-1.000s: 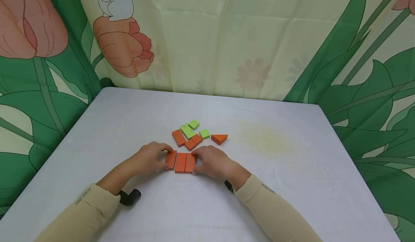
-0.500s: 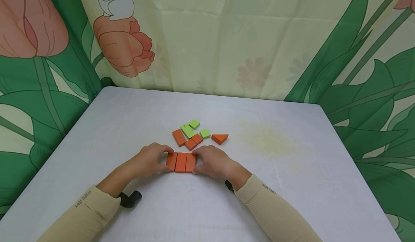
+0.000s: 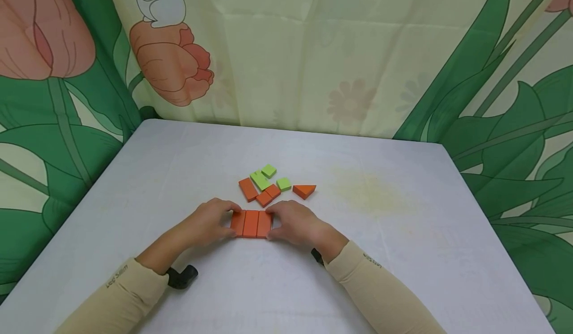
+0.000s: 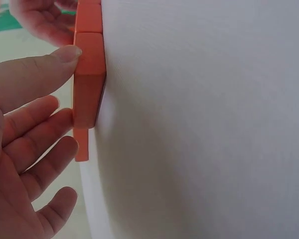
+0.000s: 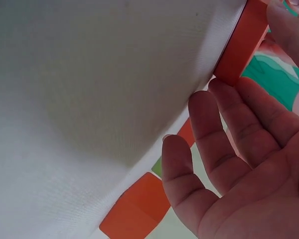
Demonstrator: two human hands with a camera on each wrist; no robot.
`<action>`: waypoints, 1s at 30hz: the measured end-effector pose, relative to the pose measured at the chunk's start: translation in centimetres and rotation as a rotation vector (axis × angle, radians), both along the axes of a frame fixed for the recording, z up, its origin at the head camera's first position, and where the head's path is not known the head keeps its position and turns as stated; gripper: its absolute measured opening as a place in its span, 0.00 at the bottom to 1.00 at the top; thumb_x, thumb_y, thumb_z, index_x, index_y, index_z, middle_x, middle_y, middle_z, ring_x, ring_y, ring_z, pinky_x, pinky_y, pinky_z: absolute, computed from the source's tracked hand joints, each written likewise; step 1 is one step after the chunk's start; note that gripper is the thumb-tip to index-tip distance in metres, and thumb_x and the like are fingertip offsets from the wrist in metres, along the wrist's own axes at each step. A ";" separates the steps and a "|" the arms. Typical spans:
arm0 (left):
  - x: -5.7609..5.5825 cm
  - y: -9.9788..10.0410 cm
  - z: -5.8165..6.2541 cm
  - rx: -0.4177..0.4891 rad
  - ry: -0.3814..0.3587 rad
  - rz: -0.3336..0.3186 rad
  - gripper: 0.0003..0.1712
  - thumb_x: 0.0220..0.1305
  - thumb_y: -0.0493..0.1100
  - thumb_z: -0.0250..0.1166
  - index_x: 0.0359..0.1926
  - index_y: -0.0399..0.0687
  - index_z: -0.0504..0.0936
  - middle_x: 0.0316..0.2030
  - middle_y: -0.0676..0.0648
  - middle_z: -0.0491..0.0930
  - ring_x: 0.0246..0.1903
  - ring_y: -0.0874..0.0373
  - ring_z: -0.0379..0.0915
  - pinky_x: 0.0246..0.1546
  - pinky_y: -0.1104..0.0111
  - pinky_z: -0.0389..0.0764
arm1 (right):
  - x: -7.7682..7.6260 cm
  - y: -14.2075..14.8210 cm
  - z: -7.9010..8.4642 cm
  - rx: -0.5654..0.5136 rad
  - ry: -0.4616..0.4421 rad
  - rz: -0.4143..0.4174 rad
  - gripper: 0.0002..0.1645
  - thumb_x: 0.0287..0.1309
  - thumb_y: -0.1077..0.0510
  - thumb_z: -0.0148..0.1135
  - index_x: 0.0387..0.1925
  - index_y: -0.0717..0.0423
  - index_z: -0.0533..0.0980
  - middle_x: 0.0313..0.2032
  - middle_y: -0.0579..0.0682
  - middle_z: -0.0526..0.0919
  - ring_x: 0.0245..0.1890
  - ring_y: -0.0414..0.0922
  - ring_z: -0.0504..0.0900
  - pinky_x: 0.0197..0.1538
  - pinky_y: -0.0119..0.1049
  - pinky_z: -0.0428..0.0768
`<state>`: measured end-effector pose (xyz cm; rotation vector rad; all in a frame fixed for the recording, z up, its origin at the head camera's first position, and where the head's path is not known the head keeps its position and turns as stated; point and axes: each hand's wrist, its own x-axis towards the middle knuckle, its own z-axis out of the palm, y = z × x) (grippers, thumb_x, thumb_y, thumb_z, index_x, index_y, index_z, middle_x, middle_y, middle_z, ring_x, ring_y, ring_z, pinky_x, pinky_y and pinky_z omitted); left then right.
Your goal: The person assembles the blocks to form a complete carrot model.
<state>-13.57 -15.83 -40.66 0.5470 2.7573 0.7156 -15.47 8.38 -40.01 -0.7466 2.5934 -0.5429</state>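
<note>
Three flat orange-red rectangular blocks lie side by side on the white tabletop in the head view, their long sides together. My left hand [image 3: 210, 222] pinches the left block [image 3: 238, 223], thumb at its near end and a finger at its far end. The right block [image 3: 264, 223] is held the same way by my right hand [image 3: 291, 221]. Between them lies the middle block [image 3: 251, 223]. Seen from the left wrist, the thumb presses the corner of the left block [image 4: 89, 84], with the other fingers loosely bent below. In the right wrist view, fingertips meet the end of the right block [image 5: 241, 45].
Just beyond the row lie an orange rectangle [image 3: 248, 190], small orange blocks [image 3: 268, 195] and several lime-green blocks [image 3: 259, 180]. An orange triangular block [image 3: 304, 191] stands to their right. A printed curtain [image 3: 286, 75] hangs behind the white table [image 3: 380, 254].
My left hand has slid the left block rightward, closing the gap to the middle block. The right hand has stayed on the right block, and the farther blocks look unmoved.
</note>
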 end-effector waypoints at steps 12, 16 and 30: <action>0.7 0.2 0.2 0.022 -0.026 0.001 0.28 0.53 0.40 0.79 0.55 0.42 0.81 0.50 0.48 0.80 0.53 0.47 0.73 0.54 0.52 0.77 | 0.6 0.2 0.0 0.007 -0.017 0.008 0.35 0.57 0.50 0.74 0.64 0.56 0.75 0.58 0.49 0.79 0.61 0.49 0.74 0.64 0.44 0.71; 0.8 0.2 0.2 0.016 -0.020 -0.001 0.28 0.53 0.41 0.79 0.55 0.43 0.81 0.50 0.48 0.80 0.54 0.47 0.72 0.54 0.52 0.77 | 0.6 0.3 0.0 0.003 -0.016 0.013 0.35 0.58 0.50 0.73 0.64 0.56 0.75 0.58 0.49 0.79 0.61 0.49 0.74 0.64 0.44 0.71; 0.4 0.0 0.1 0.037 -0.027 -0.041 0.31 0.53 0.42 0.79 0.57 0.41 0.79 0.52 0.48 0.79 0.56 0.45 0.70 0.56 0.51 0.75 | 0.7 0.3 0.0 0.008 -0.008 0.002 0.35 0.57 0.49 0.74 0.64 0.55 0.75 0.58 0.48 0.79 0.60 0.48 0.74 0.63 0.44 0.71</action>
